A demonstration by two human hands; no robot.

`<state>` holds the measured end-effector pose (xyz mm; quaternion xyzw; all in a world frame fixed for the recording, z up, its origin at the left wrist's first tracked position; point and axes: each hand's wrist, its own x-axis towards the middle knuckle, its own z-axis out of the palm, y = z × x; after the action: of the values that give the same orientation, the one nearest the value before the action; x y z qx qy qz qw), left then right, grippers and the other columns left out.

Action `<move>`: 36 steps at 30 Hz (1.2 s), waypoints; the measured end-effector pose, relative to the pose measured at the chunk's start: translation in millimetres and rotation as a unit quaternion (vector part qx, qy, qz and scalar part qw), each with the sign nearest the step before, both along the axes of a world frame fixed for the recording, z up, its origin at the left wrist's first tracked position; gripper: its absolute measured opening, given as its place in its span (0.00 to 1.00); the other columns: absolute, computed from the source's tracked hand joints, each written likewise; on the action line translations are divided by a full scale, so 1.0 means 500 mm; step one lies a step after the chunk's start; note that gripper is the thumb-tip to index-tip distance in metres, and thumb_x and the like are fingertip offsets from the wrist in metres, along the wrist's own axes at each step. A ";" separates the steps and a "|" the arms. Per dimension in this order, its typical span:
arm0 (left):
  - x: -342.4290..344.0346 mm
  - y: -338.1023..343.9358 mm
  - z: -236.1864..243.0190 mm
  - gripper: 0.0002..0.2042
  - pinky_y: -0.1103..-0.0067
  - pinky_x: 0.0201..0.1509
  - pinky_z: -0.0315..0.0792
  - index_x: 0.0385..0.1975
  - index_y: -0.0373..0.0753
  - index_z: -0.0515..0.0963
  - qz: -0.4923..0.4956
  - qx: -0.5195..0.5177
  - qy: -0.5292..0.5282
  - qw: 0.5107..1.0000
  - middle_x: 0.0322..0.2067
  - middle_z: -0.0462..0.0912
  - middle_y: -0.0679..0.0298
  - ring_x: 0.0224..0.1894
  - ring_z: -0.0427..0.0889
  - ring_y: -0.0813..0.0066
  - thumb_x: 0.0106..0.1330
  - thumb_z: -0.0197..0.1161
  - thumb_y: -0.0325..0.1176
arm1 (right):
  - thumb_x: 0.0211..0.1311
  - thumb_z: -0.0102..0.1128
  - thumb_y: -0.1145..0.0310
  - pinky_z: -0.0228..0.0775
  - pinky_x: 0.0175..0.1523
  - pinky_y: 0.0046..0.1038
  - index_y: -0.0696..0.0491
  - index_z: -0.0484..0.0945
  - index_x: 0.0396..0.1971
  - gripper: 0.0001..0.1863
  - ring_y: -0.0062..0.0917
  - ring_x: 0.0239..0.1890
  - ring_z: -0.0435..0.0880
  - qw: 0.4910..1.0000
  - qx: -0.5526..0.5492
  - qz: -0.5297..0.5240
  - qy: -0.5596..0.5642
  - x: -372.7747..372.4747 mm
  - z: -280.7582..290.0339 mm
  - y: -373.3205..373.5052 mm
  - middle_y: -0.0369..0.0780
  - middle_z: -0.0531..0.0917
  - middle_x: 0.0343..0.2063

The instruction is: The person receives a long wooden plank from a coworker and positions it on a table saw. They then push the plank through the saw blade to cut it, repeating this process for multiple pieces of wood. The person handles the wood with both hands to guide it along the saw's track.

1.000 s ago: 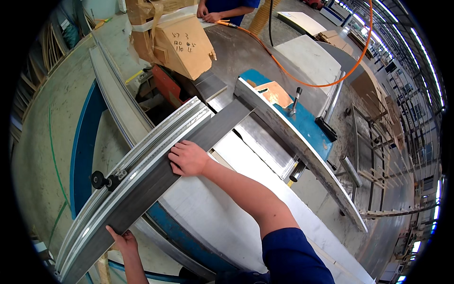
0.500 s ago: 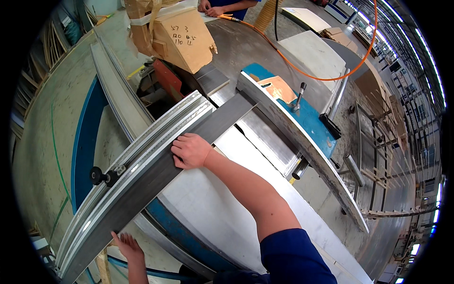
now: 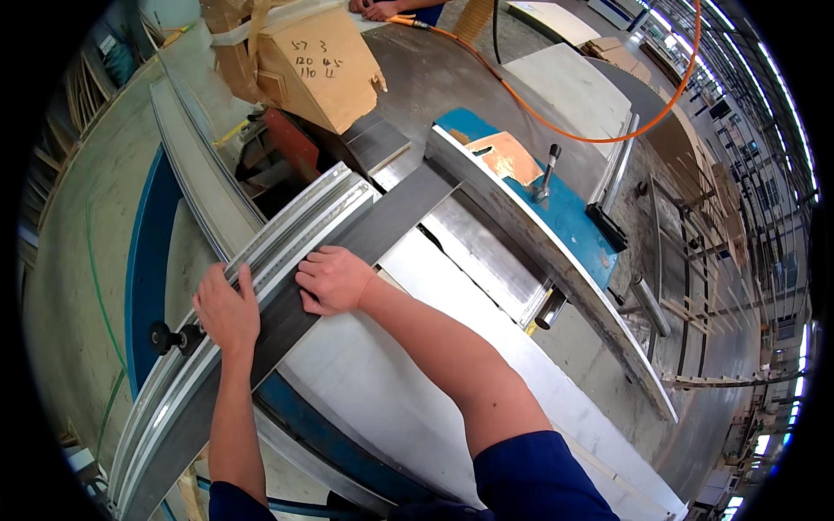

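My left hand (image 3: 228,304) is closed over the long silver aluminium rail (image 3: 304,208), above a black knob (image 3: 161,338) mounted on it. Just to its right, my right hand (image 3: 334,278) has curled fingers gripping the long dark grey board (image 3: 400,207) that lies alongside the rail. The board's far end meets an upright grey metal fence (image 3: 547,247), fixed beside a blue plate (image 3: 591,252) with a lever (image 3: 546,178). Pale metal table surfaces (image 3: 365,373) lie under my right forearm.
A cardboard-covered shape (image 3: 317,91) stands beyond the saw area, near another person's hands (image 3: 378,9). An orange hose (image 3: 573,137) loops across the back. Metal racks (image 3: 686,260) stand at the right, a pale rail (image 3: 195,165) and stacked sheets (image 3: 61,148) at the left.
My left hand has moved up from the board's lower edge onto the aluminium rail, beside my right hand. My right hand stays on the board, slightly shifted left in the view.
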<state>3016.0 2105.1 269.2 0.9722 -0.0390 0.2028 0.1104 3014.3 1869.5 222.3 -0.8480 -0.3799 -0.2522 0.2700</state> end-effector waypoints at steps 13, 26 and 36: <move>0.119 0.040 -0.011 0.20 0.59 0.67 0.69 0.51 0.35 0.82 0.013 -0.035 -0.001 0.999 0.50 0.87 0.52 0.58 0.82 0.50 0.82 0.59 0.49 | 0.49 0.67 0.63 0.77 0.41 0.37 0.51 0.76 0.21 0.10 0.36 0.33 0.83 1.000 0.003 -0.009 -0.005 0.119 -0.003 0.037 0.39 0.79 0.24; 0.264 0.089 0.016 0.18 0.60 0.70 0.68 0.51 0.36 0.82 0.016 -0.030 -0.003 0.999 0.48 0.85 0.54 0.58 0.81 0.52 0.80 0.61 0.47 | 0.52 0.67 0.62 0.76 0.42 0.37 0.51 0.77 0.23 0.10 0.36 0.34 0.83 0.999 -0.016 -0.027 0.005 0.265 0.010 0.102 0.38 0.80 0.26; 0.286 0.113 0.017 0.17 0.62 0.69 0.69 0.52 0.37 0.81 0.001 -0.044 -0.018 0.999 0.49 0.84 0.56 0.57 0.80 0.54 0.78 0.63 0.46 | 0.57 0.67 0.62 0.76 0.49 0.37 0.52 0.79 0.29 0.10 0.36 0.39 0.84 0.997 -0.055 -0.044 0.035 0.288 0.015 0.117 0.39 0.82 0.31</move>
<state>3159.0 2161.7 277.7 0.9626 -0.0311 0.2219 0.1524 3158.1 1928.2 229.9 -0.8857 -0.3457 -0.2129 0.2251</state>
